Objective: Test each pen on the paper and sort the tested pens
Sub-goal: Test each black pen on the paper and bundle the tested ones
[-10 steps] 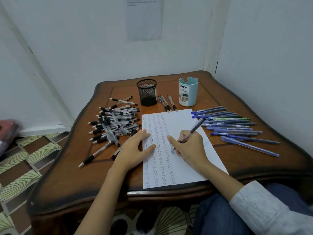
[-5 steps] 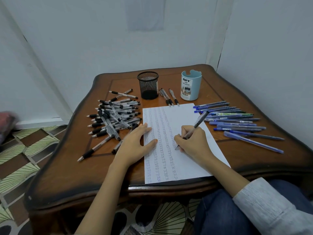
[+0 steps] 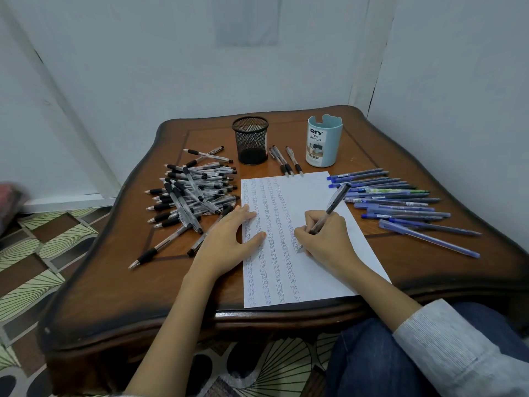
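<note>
Gripping a pen (image 3: 333, 204) between curled fingers and thumb, the right hand (image 3: 326, 239) rests on the paper (image 3: 343, 270). The pen's tip touches the sheet near the last column of writing. The hand hides the lower barrel, so only the tip and the dark upper half show.

The left hand (image 3: 226, 242) lies flat with its fingers straight and spread, holding nothing. Its fingertips and thumb press the paper's left edge while the palm sits on the table (image 3: 114, 296). It covers the ends of one or two pens from the black pile (image 3: 194, 196). This is a loose heap of clear pens with black grips, left of the sheet, crossed over one another too thickly to count.

Right of the sheet the blue pens (image 3: 395, 202) lie side by side, most pointing the same way, some overlapping. Three pens (image 3: 286, 161) lie between the mesh cup (image 3: 250, 140) and the blue cup (image 3: 325, 144) at the table's far side; the inside of either cup cannot be seen.

The rows on the paper seem to read "test", though the script is small and faint. A notice (image 3: 247, 21) on the wall is cut off at the top and too blurred to read. The grey sleeve (image 3: 446, 348) on the right arm runs out of the lower right corner.
</note>
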`<action>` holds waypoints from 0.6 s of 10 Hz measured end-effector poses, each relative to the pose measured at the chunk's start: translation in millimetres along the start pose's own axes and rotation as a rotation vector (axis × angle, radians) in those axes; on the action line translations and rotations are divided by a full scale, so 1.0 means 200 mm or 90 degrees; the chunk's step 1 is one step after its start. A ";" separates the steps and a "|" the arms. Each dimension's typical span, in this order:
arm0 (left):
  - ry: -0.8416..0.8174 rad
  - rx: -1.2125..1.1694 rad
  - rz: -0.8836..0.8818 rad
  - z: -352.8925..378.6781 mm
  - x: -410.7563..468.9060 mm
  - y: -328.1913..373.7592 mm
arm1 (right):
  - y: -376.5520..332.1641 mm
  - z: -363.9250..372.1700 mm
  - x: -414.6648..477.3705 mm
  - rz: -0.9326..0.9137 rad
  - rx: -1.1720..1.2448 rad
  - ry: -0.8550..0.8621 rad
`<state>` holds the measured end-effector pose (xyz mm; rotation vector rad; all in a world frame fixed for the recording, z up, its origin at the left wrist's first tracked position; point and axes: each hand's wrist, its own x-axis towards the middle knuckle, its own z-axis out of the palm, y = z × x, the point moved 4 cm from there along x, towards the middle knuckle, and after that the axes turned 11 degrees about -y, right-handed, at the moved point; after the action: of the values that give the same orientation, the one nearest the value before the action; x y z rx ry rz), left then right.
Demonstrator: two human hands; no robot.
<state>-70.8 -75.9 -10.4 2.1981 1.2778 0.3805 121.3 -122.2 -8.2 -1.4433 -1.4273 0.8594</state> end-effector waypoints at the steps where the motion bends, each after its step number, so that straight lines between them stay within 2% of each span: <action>1: -0.002 0.001 -0.001 0.00 0.00 0.00 | 0.00 0.00 0.01 0.002 0.003 -0.001; 6: 0.004 0.002 -0.001 0.00 0.00 0.00 | 0.02 -0.01 0.01 -0.019 0.028 0.018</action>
<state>-70.8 -75.7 -11.4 2.2009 1.2841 0.3856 125.1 -121.3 -9.9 -1.3930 -1.3959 0.8437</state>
